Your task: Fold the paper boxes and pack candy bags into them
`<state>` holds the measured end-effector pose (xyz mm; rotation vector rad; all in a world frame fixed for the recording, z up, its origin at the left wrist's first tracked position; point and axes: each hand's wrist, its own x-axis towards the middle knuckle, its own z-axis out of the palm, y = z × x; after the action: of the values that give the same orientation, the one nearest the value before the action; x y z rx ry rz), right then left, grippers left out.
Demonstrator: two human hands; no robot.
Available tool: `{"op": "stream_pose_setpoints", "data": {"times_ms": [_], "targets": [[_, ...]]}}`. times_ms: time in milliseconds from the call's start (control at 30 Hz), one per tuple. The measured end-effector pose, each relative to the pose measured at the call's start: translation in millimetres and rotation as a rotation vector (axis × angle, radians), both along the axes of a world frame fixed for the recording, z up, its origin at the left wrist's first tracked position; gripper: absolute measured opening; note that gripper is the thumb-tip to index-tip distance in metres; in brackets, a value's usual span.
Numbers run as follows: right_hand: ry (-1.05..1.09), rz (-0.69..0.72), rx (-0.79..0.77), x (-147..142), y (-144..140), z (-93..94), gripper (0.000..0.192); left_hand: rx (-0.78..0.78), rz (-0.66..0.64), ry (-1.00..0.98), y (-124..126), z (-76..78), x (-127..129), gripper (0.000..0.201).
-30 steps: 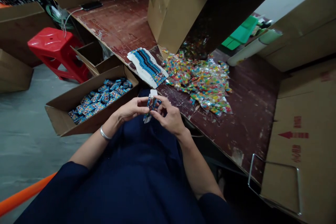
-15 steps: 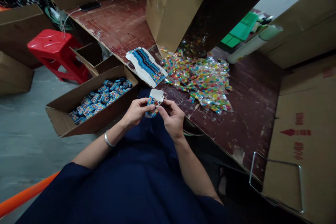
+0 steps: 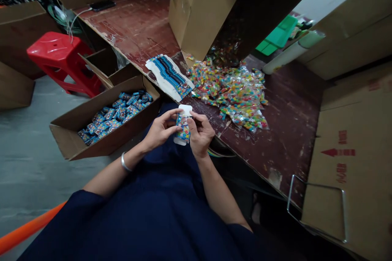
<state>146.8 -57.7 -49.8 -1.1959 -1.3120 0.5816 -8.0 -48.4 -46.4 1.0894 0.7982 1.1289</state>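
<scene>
Since a moment ago the small printed carton (image 3: 183, 127) has swung from a slant to nearly upright, long axis vertical, its open white flap pointing up and away toward the table (image 3: 284, 130). Left hand (image 3: 158, 130) and right hand (image 3: 200, 133) both pinch its sides, holding it above the lap at the table's edge.

red stool (image 3: 58, 55), blue printed small box (image 3: 183, 127), multicoloured candy packets (image 3: 232, 89)
</scene>
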Motion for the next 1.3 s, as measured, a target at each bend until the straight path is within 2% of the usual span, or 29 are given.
{"op": "stream_pose_setpoints", "data": {"times_ms": [100, 167, 267, 367, 500, 600, 800, 967, 1133, 1300], "targets": [[-0.076, 0.017, 0.008, 6.1, -1.8, 0.1, 0.021, -0.011, -0.094, 0.002, 3.2, 3.5, -5.7, 0.043], [-0.112, 0.041, 0.002, 7.2, -2.5, 1.0, 0.022, 0.005, -0.113, 0.033, 3.5, 7.3, -7.0, 0.036], [-0.105, 0.055, 0.014, 3.7, -2.1, 2.8, 0.019, 0.058, -0.056, 0.079, 2.5, 13.2, -5.4, 0.033], [0.009, 0.038, 0.065, -1.5, -0.6, 5.5, 0.018, 0.072, 0.019, 0.065, 1.6, 17.3, -3.7, 0.036], [-0.016, 0.118, 0.072, -0.1, 1.6, 13.9, 0.017, 0.044, 0.028, 0.016, 0.4, 20.8, -4.3, 0.044], [-0.012, 0.207, 0.010, 4.5, 2.9, 23.5, 0.027, 0.039, 0.014, 0.008, -0.7, 23.0, -4.6, 0.040], [0.063, 0.252, -0.238, 14.3, 9.3, 42.3, 0.024, 0.061, -0.032, 0.041, -0.4, 25.3, -7.6, 0.035], [0.035, 0.282, -0.286, 22.9, 16.8, 52.5, 0.026, 0.044, -0.081, 0.076, -1.2, 31.0, -11.1, 0.040], [0.015, 0.319, -0.181, 20.1, 10.5, 46.9, 0.023, 0.028, -0.082, 0.042, -1.7, 31.2, -11.3, 0.044], [-0.002, 0.369, -0.211, 25.6, 1.2, 35.8, 0.024, 0.000, -0.090, 0.035, -1.9, 22.3, -8.6, 0.034]]}}
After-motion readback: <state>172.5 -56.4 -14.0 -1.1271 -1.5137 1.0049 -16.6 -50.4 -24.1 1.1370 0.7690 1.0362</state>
